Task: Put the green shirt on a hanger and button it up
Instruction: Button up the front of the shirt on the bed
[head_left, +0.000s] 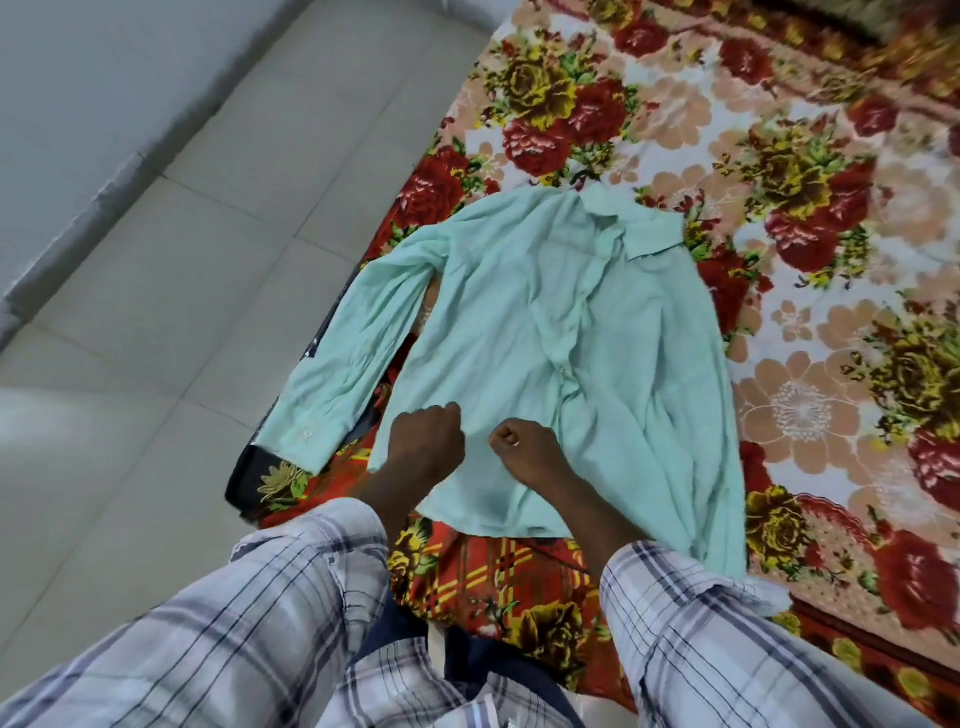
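Head view: green shirt (545, 322) lies flat, front up, on a floral blanket (810, 395), close to the blanket's left edge. The collar (618, 218) points to the far side and the hem sits nearest the person. One long sleeve (353, 343) runs along the left edge, with its cuff (296, 436) by the near-left corner and one cuff button showing. The shirt's other side is bunched in folds down to the near edge, so no clear sleeve shape there. The placket runs from the collar down the middle, with at least one button visible partway; I can't tell how many are fastened. A small dark curved piece (587, 176) sits just beyond the collar, too small to identify. Left hand (426, 436) is on the lower front near the hem, fingers curled tight with creases running into them, gripping cloth. Right hand (519, 441) is just beside it, apart from it, clenched with the thumb against the index finger and resting on the fabric; can't tell if any cloth is caught in it. Both forearms come out of plaid sleeves (727, 649). Tiled floor (156, 260) lies left of the blanket.
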